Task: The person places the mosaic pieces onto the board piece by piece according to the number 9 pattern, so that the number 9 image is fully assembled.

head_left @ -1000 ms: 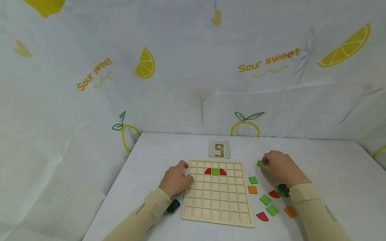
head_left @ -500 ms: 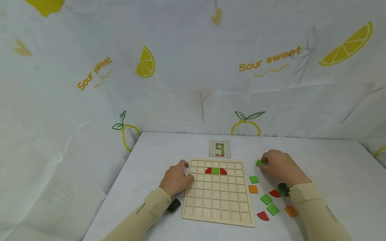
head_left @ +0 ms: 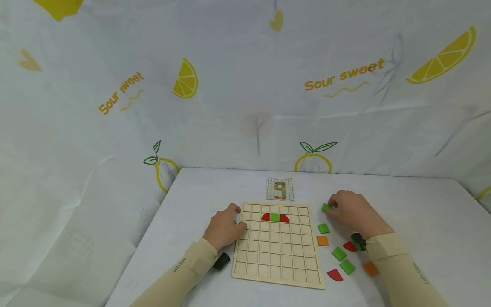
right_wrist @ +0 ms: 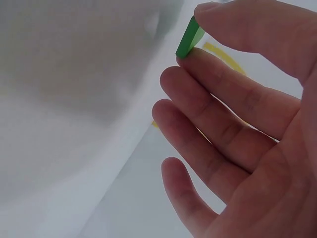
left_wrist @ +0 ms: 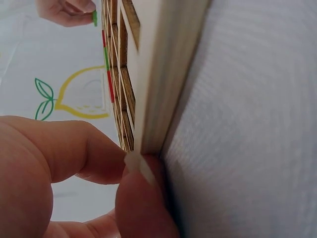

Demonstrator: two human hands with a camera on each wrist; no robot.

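My right hand [head_left: 351,213] pinches a green square tile [head_left: 326,207] between thumb and index fingertip, right of the wooden grid board's far corner. In the right wrist view the green tile [right_wrist: 188,37] stands on edge at the fingertips, with the other fingers loosely bent. My left hand [head_left: 223,228] holds the left edge of the wooden grid board [head_left: 274,260], its thumb and index finger at the rim. Close up, the left thumb [left_wrist: 143,203] lies against the board's side. A green square [head_left: 275,217] sits between two red quarter-round tiles [head_left: 265,217] on the board.
A pattern card [head_left: 279,189] lies behind the board. Right of the board are loose green tiles [head_left: 348,266], orange square tiles [head_left: 322,241] and red quarter-round tiles [head_left: 335,275]. A printed white cloth [head_left: 230,106] hangs behind the table.
My right hand has moved slightly left with the green tile in its fingertips. My left hand stays at the board's edge, and the tiles on the board have not changed.
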